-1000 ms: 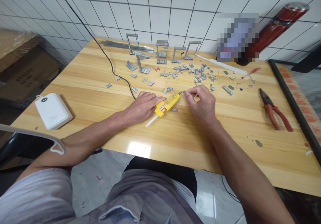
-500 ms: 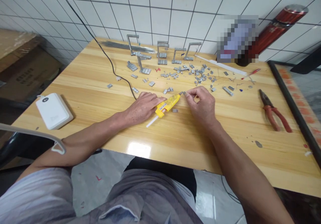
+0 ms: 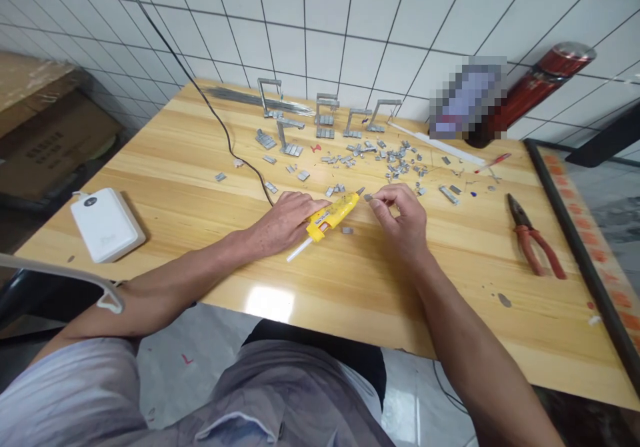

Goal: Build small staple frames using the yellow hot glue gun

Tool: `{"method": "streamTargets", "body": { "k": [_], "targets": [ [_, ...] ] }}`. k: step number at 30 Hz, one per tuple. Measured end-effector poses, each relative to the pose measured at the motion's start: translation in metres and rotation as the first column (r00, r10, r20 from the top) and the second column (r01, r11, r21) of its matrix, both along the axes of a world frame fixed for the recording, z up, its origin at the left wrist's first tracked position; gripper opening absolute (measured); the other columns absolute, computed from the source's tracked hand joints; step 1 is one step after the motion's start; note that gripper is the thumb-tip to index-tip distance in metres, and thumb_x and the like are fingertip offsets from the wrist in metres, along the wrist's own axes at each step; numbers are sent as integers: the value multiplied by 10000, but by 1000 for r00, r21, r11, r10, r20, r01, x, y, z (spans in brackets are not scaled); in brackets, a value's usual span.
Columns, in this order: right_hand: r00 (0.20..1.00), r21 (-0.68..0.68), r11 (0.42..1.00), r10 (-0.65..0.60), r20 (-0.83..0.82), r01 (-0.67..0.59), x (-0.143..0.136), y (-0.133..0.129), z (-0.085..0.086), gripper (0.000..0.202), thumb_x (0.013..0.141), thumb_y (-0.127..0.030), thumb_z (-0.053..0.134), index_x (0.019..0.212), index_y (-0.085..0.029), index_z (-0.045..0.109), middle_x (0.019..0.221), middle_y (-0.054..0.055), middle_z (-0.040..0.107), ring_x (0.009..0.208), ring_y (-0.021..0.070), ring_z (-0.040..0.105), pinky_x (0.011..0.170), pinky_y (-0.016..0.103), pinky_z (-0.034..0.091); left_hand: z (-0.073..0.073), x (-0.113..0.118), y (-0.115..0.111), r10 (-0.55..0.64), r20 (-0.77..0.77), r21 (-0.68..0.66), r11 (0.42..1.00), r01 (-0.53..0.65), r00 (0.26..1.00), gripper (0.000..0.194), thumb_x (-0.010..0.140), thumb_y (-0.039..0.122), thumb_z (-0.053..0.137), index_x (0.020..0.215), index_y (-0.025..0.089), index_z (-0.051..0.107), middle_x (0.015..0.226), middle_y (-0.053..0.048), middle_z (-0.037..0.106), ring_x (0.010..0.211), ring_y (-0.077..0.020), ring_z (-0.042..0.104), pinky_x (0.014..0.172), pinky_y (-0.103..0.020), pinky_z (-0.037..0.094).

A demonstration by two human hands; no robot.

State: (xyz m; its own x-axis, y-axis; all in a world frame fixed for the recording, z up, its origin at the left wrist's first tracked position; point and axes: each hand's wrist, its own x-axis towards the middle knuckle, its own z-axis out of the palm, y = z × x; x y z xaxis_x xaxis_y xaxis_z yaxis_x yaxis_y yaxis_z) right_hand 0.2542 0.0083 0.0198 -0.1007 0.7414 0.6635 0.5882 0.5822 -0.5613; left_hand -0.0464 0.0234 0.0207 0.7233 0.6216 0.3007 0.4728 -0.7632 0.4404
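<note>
My left hand point(image 3: 286, 223) is closed around the handle of a yellow hot glue gun point(image 3: 334, 215), whose nozzle points up and to the right. A white glue stick point(image 3: 299, 249) pokes out of its rear end. Between the thumb and forefinger of my right hand point(image 3: 403, 217) is a small grey piece point(image 3: 369, 197), just right of the nozzle and apart from it. Another small grey piece point(image 3: 347, 231) lies on the table below the gun. Beyond my hands, several small grey pieces point(image 3: 398, 164) are scattered.
Several grey bracket-shaped models point(image 3: 290, 137) stand toward the wall. Pliers point(image 3: 534, 236) with red handles lie at the right, near a dark-framed panel point(image 3: 575, 250). A white power bank point(image 3: 107, 225) lies at the left. A black cord point(image 3: 231, 147) crosses the table point(image 3: 165, 167). A red flask point(image 3: 537, 90) leans at the back right.
My right hand has drawn the small grey piece slightly away from the glue gun's nozzle. The left hand keeps its hold on the gun. The camera view has shifted a little.
</note>
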Motion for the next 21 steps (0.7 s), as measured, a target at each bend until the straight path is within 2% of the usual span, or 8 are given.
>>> {"method": "streamTargets", "body": {
  "k": [5, 11, 21],
  "targets": [
    [998, 27, 999, 39, 41, -40, -1, -3, -1, 133, 1083, -304, 646, 973, -279, 717, 927, 53, 751, 867, 236, 686, 817, 441, 566, 1, 1, -4, -47, 38, -44, 998, 48, 998, 398, 1208, 386, 440, 1541, 265, 622, 1175, -100, 767, 1098, -265, 697, 1023, -420, 479],
    [997, 53, 998, 30, 65, -33, 2, -4, 1, 128, 1092, -301, 646, 989, -284, 719, 912, 49, 752, 864, 239, 693, 800, 436, 564, 1, 0, -3, -54, 64, -17, 998, 55, 997, 401, 1216, 390, 420, 1533, 241, 614, 1151, -109, 766, 1073, -264, 691, 1005, -416, 481],
    [996, 66, 998, 17, 87, -22, 1, -5, -2, 124, 1100, -309, 643, 1004, -293, 720, 919, 55, 764, 882, 254, 727, 819, 455, 592, -3, -2, -2, -54, 30, -34, 998, 55, 998, 387, 1190, 295, 461, 1541, 256, 619, 1148, -100, 774, 1089, -260, 700, 1006, -411, 476]
  ]
}}
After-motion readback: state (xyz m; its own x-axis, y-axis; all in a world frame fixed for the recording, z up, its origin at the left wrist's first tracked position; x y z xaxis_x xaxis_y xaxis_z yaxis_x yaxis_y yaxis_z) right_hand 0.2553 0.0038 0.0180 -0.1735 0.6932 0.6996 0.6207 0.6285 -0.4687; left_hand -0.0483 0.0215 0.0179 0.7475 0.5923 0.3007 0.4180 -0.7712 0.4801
